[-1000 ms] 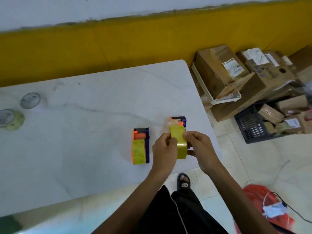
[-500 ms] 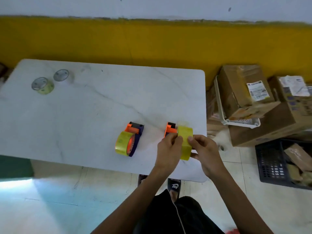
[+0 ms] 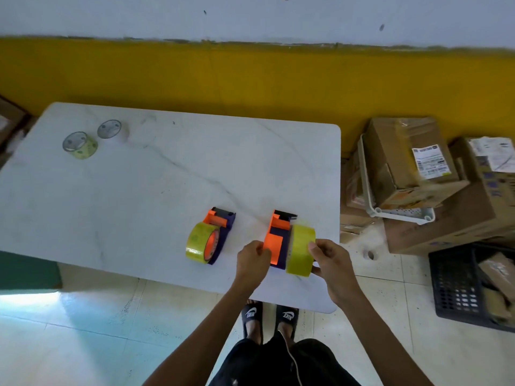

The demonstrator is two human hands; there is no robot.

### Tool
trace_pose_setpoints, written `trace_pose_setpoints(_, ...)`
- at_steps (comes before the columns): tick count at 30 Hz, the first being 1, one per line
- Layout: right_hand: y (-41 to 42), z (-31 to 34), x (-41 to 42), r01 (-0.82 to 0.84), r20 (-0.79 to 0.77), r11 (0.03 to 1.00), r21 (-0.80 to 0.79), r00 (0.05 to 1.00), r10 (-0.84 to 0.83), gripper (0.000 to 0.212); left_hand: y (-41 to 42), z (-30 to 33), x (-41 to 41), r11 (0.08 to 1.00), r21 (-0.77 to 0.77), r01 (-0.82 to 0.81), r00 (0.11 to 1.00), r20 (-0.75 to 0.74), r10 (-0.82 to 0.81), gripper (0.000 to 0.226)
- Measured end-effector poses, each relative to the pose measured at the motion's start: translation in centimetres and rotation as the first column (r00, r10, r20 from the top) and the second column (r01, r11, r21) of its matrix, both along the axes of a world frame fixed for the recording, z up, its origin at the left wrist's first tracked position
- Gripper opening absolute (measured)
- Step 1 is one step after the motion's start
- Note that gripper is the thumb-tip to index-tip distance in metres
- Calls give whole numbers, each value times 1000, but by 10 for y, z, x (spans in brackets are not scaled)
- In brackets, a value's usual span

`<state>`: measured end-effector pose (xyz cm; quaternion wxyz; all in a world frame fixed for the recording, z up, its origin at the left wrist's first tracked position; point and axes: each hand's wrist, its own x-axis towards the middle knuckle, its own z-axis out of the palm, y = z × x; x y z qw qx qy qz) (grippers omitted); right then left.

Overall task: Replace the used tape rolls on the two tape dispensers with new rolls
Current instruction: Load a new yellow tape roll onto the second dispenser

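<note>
We stand at the near edge of the white marble-look worktop [image 3: 139, 190], both hands over its near-right part. Our left hand [image 3: 252, 263] is curled w/ fingertips against the orange side plate of the right dispenser [image 3: 276, 243]; it pinches or braces that plate, can't tell which. Our right hand [image 3: 330, 260] is clamped on the yellow tape roll [image 3: 299, 250], thumb on the outer face, fingers round the near side. That roll stands on edge, tight against the dispenser's right side, beside the dark purple frame; whether it sits on the hub or is just pressed against it, we can't tell. The dispenser's black cutter end points away from us.

Just left of it, apart from our hands, the second dispenser [image 3: 220, 227] lies on the worktop, orange & purple, w/ its own yellow roll [image 3: 199, 243] mounted, angled toward the near-left.

Far-left corner of the worktop: two nearly spent rolls side by side, a yellowish one [image 3: 80, 146] & a pale one [image 3: 111, 130], well apart from the dispensers.

On the floor to the right: cardboard boxes [image 3: 404, 160], a white plastic basket [image 3: 401, 215] & a black crate [image 3: 468, 285]. Below, our feet in black slides [image 3: 269, 316].
</note>
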<state>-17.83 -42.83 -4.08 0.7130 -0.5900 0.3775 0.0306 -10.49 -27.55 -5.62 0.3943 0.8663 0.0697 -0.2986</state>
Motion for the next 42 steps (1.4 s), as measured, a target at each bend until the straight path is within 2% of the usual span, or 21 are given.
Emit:
trace_pose_setpoints(5, 10, -10, 14, 10, -8, 1000, -19, 1000, -11, 15, -8, 11, 9, 966, -187, -180, 983, -68, 170, 13)
trace_pose_setpoints(11, 18, -18, 24, -26, -36, 992, -121, 999, 22, 16, -8, 10, 13, 946, -247, -210, 977, -80, 196, 14)
trace_pose_setpoints(15, 24, -26, 25, -67, -51, 989, -134, 997, 61, 30, -10, 5, 9, 948, -270, -167, 984, -107, 143, 21)
trace_pose_setpoints(21, 40, -31, 32, -61, -138, 991, -123, 989, 44, 15, -5, -19, 1, 983, -179, -39, 998, -62, 28, 35)
trace_pose_setpoints(25, 38, -35, 38, -52, -202, 995, -83, 979, 34, 14, -3, -28, 2, 992, -116, 47, 999, 4, -47, 38)
trace_pose_setpoints(28, 29, -28, 48, -120, -219, 981, -151, 972, 86, 13, 0, -28, 3, 990, -104, 97, 995, 47, -93, 42)
trace_pose_setpoints(30, 20, -21, 62, -191, -193, 941, -279, 971, 140, 15, 3, -29, 4, 986, -95, 134, 989, 76, -127, 42)
trace_pose_setpoints(32, 13, -15, 82, -319, -187, 861, -396, 946, 264, 18, 5, -29, 5, 981, -99, 165, 983, 95, -156, 39)
trace_pose_setpoints(34, 9, -16, 101, -502, -236, 746, -438, 865, 443, 23, 5, -27, 5, 978, -97, 184, 979, 108, -173, 38)
trace_pose_setpoints(37, 5, -27, 119, -702, -310, 547, -455, 701, 642, 10, 5, -27, 5, 978, -87, 190, 976, 120, -179, 39)
trace_pose_setpoints(39, 1, -32, 126, -729, -322, 480, -488, 661, 677, 11, 5, -26, 6, 980, -80, 183, 977, 127, -172, 41)
trace_pose_setpoints(42, -5, -41, 132, -716, -335, 433, -548, 662, 670, 16, 3, -26, 6, 985, -84, 153, 985, 95, -145, 42)
